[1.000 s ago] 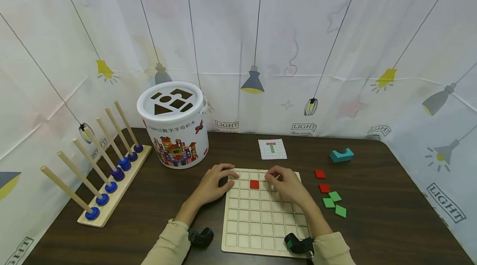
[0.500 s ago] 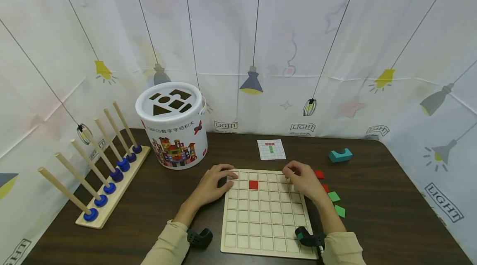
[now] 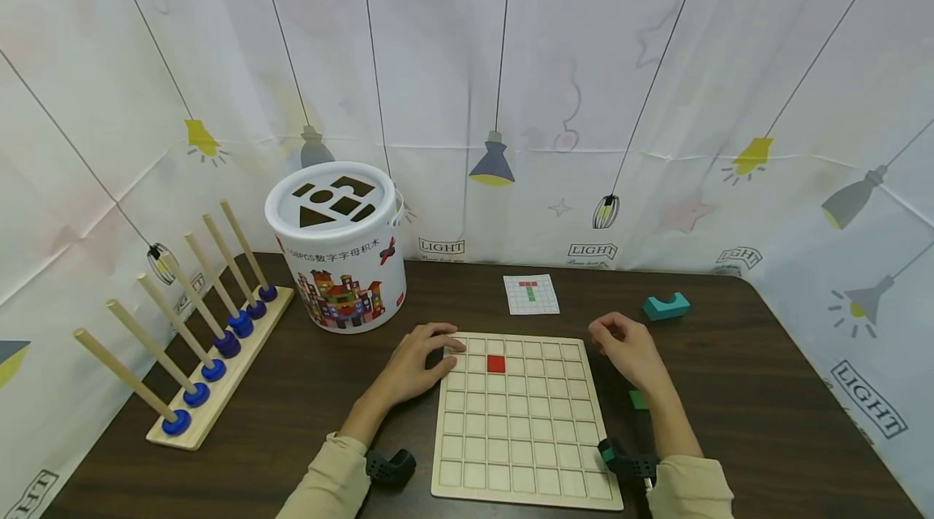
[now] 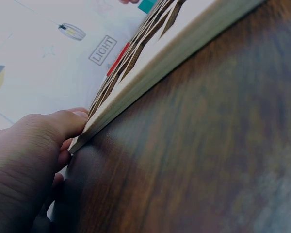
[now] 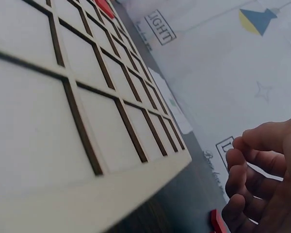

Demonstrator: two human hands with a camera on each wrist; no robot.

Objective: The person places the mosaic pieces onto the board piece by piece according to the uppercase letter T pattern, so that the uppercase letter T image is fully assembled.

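Note:
A pale wooden grid board [image 3: 514,422] lies on the dark table, with one red square tile [image 3: 495,363] set in a cell of its second row. My left hand [image 3: 410,361] holds the board's far left corner, thumb and fingers at the edge, as the left wrist view also shows. To the right of the board, my right hand [image 3: 631,353] hovers with loosely curled fingers and nothing visible between them. Below it a loose red tile [image 5: 217,221] peeks into the right wrist view. A green tile [image 3: 638,400] shows beside the right forearm, which hides the other loose tiles.
Behind the board lies a white pattern card [image 3: 531,294] with a red and green T. A teal arched block [image 3: 666,306] sits at the back right. At left stand a white block bucket [image 3: 343,251] and a wooden peg rack [image 3: 197,413] with blue rings.
My right hand has moved right, from over the board beside the red tile to past the board's right edge, covering most loose tiles. The left hand has stayed on the corner.

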